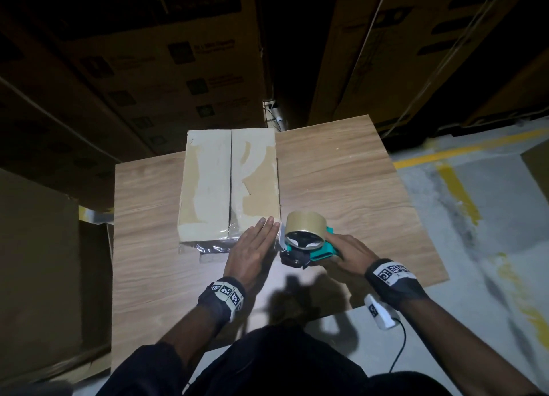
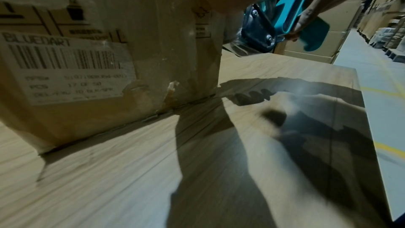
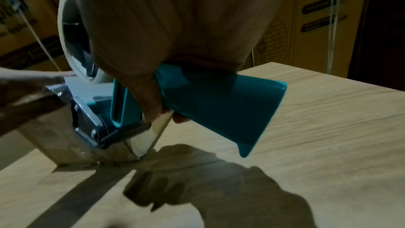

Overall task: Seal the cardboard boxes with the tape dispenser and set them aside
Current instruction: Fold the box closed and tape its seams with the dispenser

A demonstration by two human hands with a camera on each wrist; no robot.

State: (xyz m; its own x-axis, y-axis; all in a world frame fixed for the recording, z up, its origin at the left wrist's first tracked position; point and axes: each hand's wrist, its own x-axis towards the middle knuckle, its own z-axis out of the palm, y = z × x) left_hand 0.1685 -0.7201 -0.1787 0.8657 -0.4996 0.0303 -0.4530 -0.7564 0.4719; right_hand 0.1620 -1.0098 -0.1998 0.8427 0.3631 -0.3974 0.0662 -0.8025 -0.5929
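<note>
A: Cardboard box (image 1: 230, 184) — where does it sit?

B: On the wooden table (image 1: 341, 181), its long side running away from the person. Its two top flaps meet along a middle seam, patched with pale scraps of old tape. A strip of clear tape (image 1: 205, 245) lies across the near top edge of the box and hangs down its front.

A: And the hands?

B: The left hand (image 1: 252, 253) lies flat on the near right corner of the box, fingers straight and held together, pressing where the clear tape runs. The right hand (image 1: 346, 251) is wrapped round the teal handle of the tape dispenser (image 1: 306, 241), just right of that same corner.

A: How does the dispenser stand against the box?

B: Its brown tape roll (image 1: 306, 222) is uppermost and its black front end is turned toward the box. In the right wrist view the dispenser (image 3: 197, 107) hangs above the table, with film running from its front to the box side; whether the blade touches the cardboard, I cannot tell.

A: Anything on the near face of the box?

B: A torn white shipping label (image 2: 70, 68) with a barcode, seen in the left wrist view. Behind the box stand stacks of large cartons (image 1: 148, 68).
</note>
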